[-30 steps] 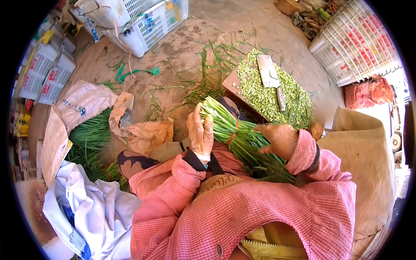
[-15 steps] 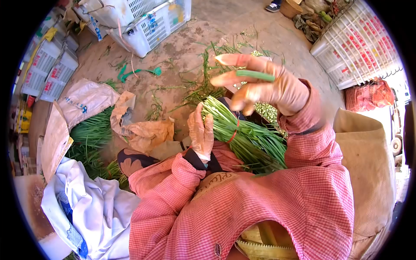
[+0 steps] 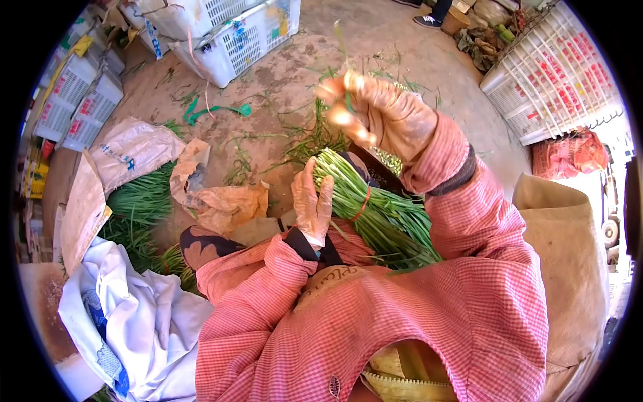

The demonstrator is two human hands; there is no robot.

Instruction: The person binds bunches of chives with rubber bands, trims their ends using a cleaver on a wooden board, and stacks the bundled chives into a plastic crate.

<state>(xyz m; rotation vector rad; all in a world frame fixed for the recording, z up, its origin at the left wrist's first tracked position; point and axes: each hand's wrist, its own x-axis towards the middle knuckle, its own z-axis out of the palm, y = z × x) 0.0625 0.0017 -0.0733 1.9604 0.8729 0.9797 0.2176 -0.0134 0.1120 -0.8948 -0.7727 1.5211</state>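
A bundle of long green stalks with pale cut ends (image 3: 385, 213), bound by a thin red band (image 3: 364, 203), lies across the lap of a person in a pink checked smock (image 3: 395, 315). The left hand (image 3: 312, 208) is cupped, half open, thumb and fingers apart, touching the pale ends. The right hand (image 3: 349, 107) is raised beyond the bundle and clear of it, its fingers bent and drawn together on a thin green strand (image 3: 347, 100) that rises from the fingertips; the fingers are partly blurred.

Chopped pale-green pieces (image 3: 390, 161) show behind the right forearm, which hides most of them. Loose green stalks (image 3: 313, 137) litter the brown floor (image 3: 278, 67) just ahead of the left hand. To the left of that hand lies crumpled brown paper (image 3: 231, 206) and, farther left, a heap of dark green stalks (image 3: 142, 194) beside a whitish woven sack (image 3: 134, 153). To the right of both hands stands a tall tan cloth sack (image 3: 562, 254). Well beyond the right hand, a dark sneaker with a white sole (image 3: 429, 21) rests on the floor.
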